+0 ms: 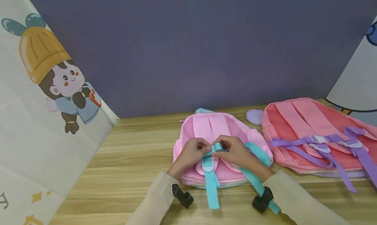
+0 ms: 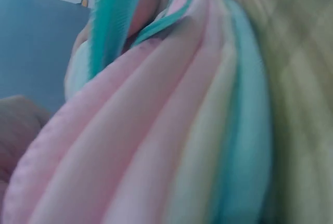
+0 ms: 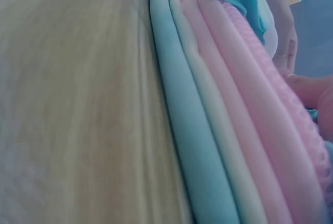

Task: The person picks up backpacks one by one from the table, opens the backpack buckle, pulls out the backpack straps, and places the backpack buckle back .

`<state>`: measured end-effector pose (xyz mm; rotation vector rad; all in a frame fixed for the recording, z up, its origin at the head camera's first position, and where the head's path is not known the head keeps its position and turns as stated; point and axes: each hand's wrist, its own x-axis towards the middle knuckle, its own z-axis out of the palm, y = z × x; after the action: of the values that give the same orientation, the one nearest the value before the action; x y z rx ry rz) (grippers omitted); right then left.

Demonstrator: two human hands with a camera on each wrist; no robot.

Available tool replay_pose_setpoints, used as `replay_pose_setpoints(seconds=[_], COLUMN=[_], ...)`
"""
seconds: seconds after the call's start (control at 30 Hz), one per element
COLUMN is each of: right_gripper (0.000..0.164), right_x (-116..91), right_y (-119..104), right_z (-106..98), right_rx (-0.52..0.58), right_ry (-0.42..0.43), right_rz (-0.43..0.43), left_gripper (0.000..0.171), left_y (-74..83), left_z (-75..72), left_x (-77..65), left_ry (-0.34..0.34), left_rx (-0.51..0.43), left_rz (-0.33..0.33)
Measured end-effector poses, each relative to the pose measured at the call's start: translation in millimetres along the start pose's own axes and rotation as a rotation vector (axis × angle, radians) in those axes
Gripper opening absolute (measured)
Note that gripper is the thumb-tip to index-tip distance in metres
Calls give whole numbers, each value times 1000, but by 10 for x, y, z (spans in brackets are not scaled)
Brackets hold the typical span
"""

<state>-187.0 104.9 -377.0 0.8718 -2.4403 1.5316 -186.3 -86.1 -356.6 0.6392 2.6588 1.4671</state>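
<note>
A pink backpack (image 1: 256, 141) lies with its shoulder straps facing up, in the middle of the head view. Above it my left hand (image 1: 189, 154) and right hand (image 1: 235, 151) meet at a teal webbing strap (image 1: 218, 147) that passes a small white buckle. The left thumb and fingers pinch the strap by the buckle; the right ones pinch its looped part. A second white buckle (image 1: 207, 168) sits just below, with a teal strap end (image 1: 212, 192) hanging past the bag's lower edge. Both wrist views mostly show the bag's striped side (image 2: 156, 130), and the pinch is hidden there.
To the right lies a coral backpack (image 1: 306, 120) with purple straps (image 1: 341, 172) and white buckles. A small lilac pouch (image 1: 254, 117) rests between the bags. Everything is on a wood-grain table (image 1: 126, 172), with a dark panel (image 1: 188, 54) behind.
</note>
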Motion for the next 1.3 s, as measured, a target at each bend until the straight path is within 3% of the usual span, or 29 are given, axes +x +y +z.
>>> replay_pose_setpoints(seconds=[0.27, 0.53, 0.93, 1.1, 1.3], right_gripper=[18, 19, 22, 24, 24], right_x=[-5, 10, -4, -4, -6], right_y=[16, -6, 0, -1, -7], right_z=[-5, -17, -16, -17, -23], right_rx=[48, 30, 19, 51, 56], right_ry=[9, 8, -18, -11, -14], right_rz=[-21, 21, 19, -3, 4], left_gripper=[12, 11, 14, 15, 16], left_y=[19, 31, 23, 22, -6], left_z=[-119, -62, 15, 8, 2], left_x=[-9, -8, 1, 0, 9], left_ry=[-32, 14, 45, 38, -18], left_rx=[33, 18, -62, -86, -99], left_rz=[-3, -4, -95, -80, -44])
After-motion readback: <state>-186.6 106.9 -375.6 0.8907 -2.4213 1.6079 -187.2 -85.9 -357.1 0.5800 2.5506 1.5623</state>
